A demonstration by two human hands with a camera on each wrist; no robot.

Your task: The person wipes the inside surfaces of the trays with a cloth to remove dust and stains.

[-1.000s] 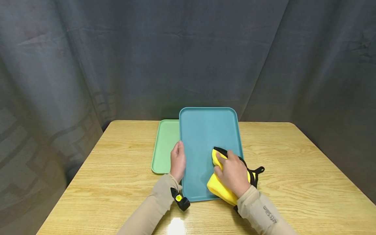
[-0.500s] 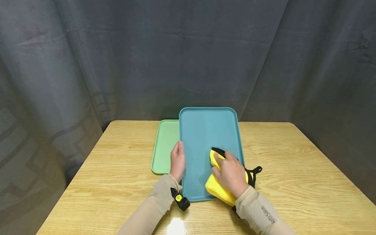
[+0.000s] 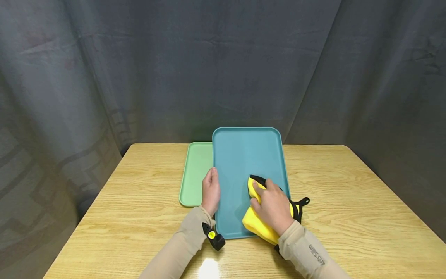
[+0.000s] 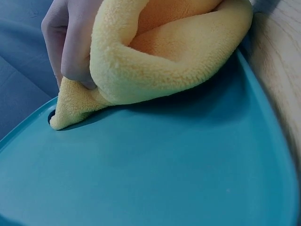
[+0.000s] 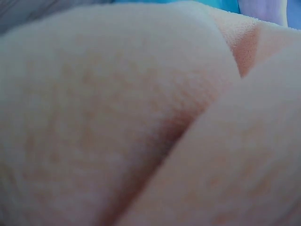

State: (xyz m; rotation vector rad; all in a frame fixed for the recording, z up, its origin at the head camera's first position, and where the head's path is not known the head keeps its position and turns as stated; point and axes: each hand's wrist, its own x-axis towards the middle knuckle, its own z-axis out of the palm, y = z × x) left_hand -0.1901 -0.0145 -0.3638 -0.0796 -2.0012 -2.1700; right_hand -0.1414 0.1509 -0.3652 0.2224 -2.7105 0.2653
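Observation:
A blue rectangular tray (image 3: 249,151) with a raised rim is held by my left hand (image 3: 210,190) at its left side, the thumb along the rim and the other fingers hidden behind. My right hand (image 3: 275,205) grips a yellow plush cloth (image 3: 258,223) with black edging and a black hanging loop, pressing it on the tray's lower right part. In the left wrist view, the bunched cloth (image 4: 160,70) lies over the tray surface (image 4: 155,165), and fingers (image 4: 77,42) of the right hand push one corner down. Blurred cloth folds (image 5: 117,94) fill most of the right wrist view.
A light green tray (image 3: 196,170) lies on the wooden table (image 3: 146,186), partly covered by the blue one. Dark grey curtains (image 3: 209,69) hang behind the table and along both sides. A black camera strap (image 3: 213,236) sits on the left wrist.
The right hand and the yellow cloth have slid slightly to the left across the blue tray. The left hand and both trays stay where they were.

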